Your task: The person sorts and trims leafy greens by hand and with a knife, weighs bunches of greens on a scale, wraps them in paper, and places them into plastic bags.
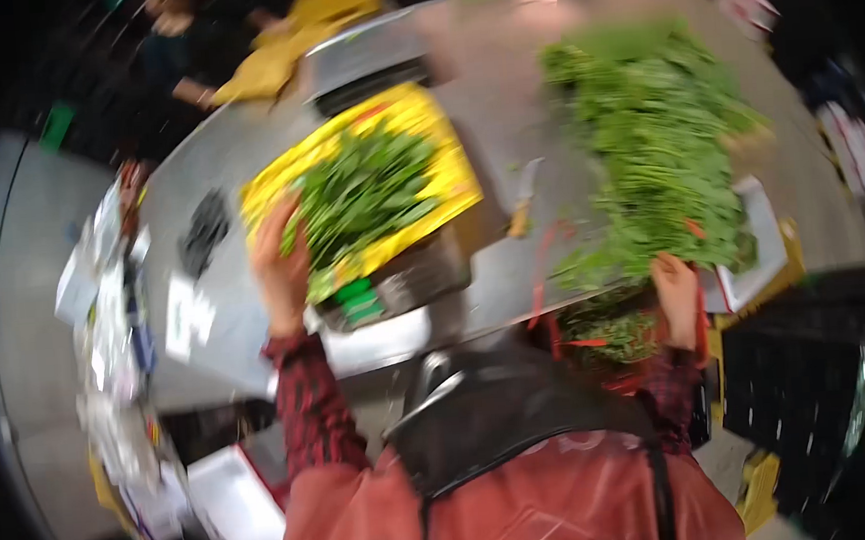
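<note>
A bundle of leafy greens [372, 189] lies on a yellow plastic sheet [462, 183], which rests on a boxy dark device with a green patch, perhaps a scale [403, 277]. At the bundle's left end, my left hand [279, 261] touches the greens with its fingers stretched along them. A large heap of long-stemmed greens [654, 144] covers the right side of the metal table. My right hand [675, 288] is at the heap's near edge, fingers curled together. What they hold, if anything, is blurred. Just below it, a red-edged container [607, 333] holds loose green scraps.
A knife [525, 198] lies mid-table. Near it are a dark metal box [363, 64] and a crumpled black bag [204, 231]. Across the table, a person [187, 61] handles yellow material [268, 66]. Plastic bags [110, 313] hang at the left.
</note>
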Tool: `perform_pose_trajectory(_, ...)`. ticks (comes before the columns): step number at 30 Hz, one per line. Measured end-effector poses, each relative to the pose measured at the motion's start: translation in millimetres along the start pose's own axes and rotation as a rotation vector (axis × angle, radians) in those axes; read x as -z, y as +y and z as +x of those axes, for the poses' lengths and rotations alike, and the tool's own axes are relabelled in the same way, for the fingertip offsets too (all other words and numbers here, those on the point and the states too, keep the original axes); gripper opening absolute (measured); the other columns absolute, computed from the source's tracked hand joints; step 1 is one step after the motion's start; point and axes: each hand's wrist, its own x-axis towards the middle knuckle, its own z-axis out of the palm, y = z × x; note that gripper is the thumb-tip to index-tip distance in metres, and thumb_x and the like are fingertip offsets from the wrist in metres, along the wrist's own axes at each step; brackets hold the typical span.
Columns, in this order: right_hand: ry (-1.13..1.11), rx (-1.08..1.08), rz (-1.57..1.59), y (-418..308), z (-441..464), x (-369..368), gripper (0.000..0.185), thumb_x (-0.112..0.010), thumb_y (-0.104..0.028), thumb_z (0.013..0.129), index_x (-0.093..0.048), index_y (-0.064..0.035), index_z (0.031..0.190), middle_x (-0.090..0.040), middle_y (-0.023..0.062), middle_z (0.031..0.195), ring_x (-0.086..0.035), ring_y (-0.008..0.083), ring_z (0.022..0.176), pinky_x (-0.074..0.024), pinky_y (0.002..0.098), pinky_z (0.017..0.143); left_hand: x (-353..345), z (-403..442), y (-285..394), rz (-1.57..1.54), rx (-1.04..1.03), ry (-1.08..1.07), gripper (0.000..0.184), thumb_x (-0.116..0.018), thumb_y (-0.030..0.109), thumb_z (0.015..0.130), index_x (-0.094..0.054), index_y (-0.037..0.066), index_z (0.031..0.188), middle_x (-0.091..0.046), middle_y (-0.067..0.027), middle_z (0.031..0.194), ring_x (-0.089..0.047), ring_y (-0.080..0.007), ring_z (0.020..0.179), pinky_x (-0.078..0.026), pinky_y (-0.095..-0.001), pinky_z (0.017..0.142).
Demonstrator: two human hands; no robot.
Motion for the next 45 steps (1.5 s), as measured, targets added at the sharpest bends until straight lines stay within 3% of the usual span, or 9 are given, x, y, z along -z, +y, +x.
perform_pose_trajectory(8, 0.31, -0.008, 0.623, -43, 76, 44, 0.023, -0.059, -0.014, 0.093, -0.065, 0.006, 0.105, -0.07, 0.0122, 0.088, -0.069, 0.017, 0.076, -0.0538, 0.0262, 0.063, -89, 1, 99, -0.422, 0.114, -0.471, 0.024, -0.064, 0.003, 0.087, -0.067, 0.001, 0.11, -0.069, -0.0133, 0.107, -0.067, -0.0244, 0.097, -0.049, -0.0315, 0.087)
perform_pose_trajectory(10, 0.294, -0.001, 0.702, -51, 109, 38, 0.027, -0.059, -0.017, 0.094, -0.063, 0.0086, 0.102, -0.069, 0.0124, 0.086, -0.069, 0.0178, 0.076, -0.0563, 0.0281, 0.065, -115, 14, 151, -0.475, -0.097, -0.557, 0.023, -0.069, 0.004, 0.083, -0.068, 0.003, 0.106, -0.069, -0.0143, 0.101, -0.067, -0.0273, 0.092, -0.051, -0.0317, 0.082)
perform_pose_trajectory(14, -0.037, -0.555, 1.232, -31, 160, -10, 0.046, -0.066, -0.034, 0.089, -0.058, 0.0087, 0.106, -0.064, 0.0234, 0.091, -0.068, 0.0351, 0.077, -0.0591, 0.0436, 0.069, -158, 9, 231, -0.576, -0.264, -0.684, 0.024, -0.071, 0.006, 0.081, -0.068, 0.006, 0.105, -0.069, -0.0126, 0.099, -0.067, -0.0274, 0.091, -0.053, -0.0339, 0.078)
perform_pose_trajectory(17, 0.106, -0.733, 1.142, -62, 177, -38, 0.06, -0.067, -0.037, 0.088, -0.045, 0.0074, 0.123, -0.059, 0.0305, 0.103, -0.065, 0.0421, 0.092, -0.0566, 0.0464, 0.083, -162, -6, 270, -0.648, -0.345, -0.716, 0.026, -0.071, 0.004, 0.08, -0.068, 0.004, 0.107, -0.069, -0.0132, 0.1, -0.067, -0.028, 0.088, -0.053, -0.0348, 0.078)
perform_pose_trajectory(24, -0.056, -0.499, 1.043, -14, 184, -53, 0.049, -0.065, -0.026, 0.088, -0.047, 0.0071, 0.119, -0.06, 0.0211, 0.108, -0.064, 0.0319, 0.088, -0.0572, 0.0443, 0.079, -150, -48, 226, -0.677, -0.367, -0.884, 0.025, -0.071, 0.004, 0.081, -0.069, 0.005, 0.106, -0.07, -0.0121, 0.096, -0.067, -0.0217, 0.08, -0.053, -0.0293, 0.073)
perform_pose_trajectory(29, 0.123, -0.302, 1.543, -68, 76, -19, 0.029, -0.053, -0.007, 0.088, -0.053, 0.0004, 0.115, -0.066, 0.0152, 0.098, -0.064, 0.0238, 0.074, -0.0501, 0.0346, 0.057, -135, -59, 186, -0.682, 0.023, -0.997, 0.024, -0.068, 0.006, 0.085, -0.069, 0.003, 0.109, -0.072, -0.0081, 0.097, -0.064, -0.0102, 0.082, -0.05, -0.023, 0.073)
perform_pose_trajectory(34, 0.077, -0.431, 1.804, -40, 34, -21, 0.03, -0.049, -0.014, 0.094, -0.049, -0.0027, 0.122, -0.062, 0.0083, 0.087, -0.057, 0.0152, 0.062, -0.0457, 0.0275, 0.053, -166, -66, 173, -0.867, 0.26, -1.122, 0.025, -0.067, 0.01, 0.089, -0.067, 0.002, 0.112, -0.071, -0.005, 0.102, -0.065, -0.0101, 0.089, -0.05, -0.0252, 0.08)
perform_pose_trajectory(37, -0.354, 0.028, 1.908, -20, 17, -24, 0.03, -0.047, -0.019, 0.098, -0.05, -0.004, 0.124, -0.056, 0.0035, 0.078, -0.049, 0.0106, 0.051, -0.0385, 0.0248, 0.046, -191, -58, 188, -0.963, 0.301, -1.174, 0.028, -0.065, 0.015, 0.091, -0.066, 0.001, 0.116, -0.07, -0.005, 0.107, -0.063, -0.0112, 0.096, -0.049, -0.0269, 0.086)
perform_pose_trajectory(45, -0.899, 0.025, 1.511, -81, -13, -10, 0.037, -0.057, -0.028, 0.094, -0.054, -0.0043, 0.122, -0.056, 0.0033, 0.075, -0.047, 0.0109, 0.047, -0.0378, 0.0256, 0.047, -244, 19, 284, -1.855, 0.562, -1.607, 0.05, -0.051, 0.036, 0.099, -0.05, 0.001, 0.133, -0.061, -0.0088, 0.126, -0.056, -0.0192, 0.116, -0.044, -0.037, 0.1)
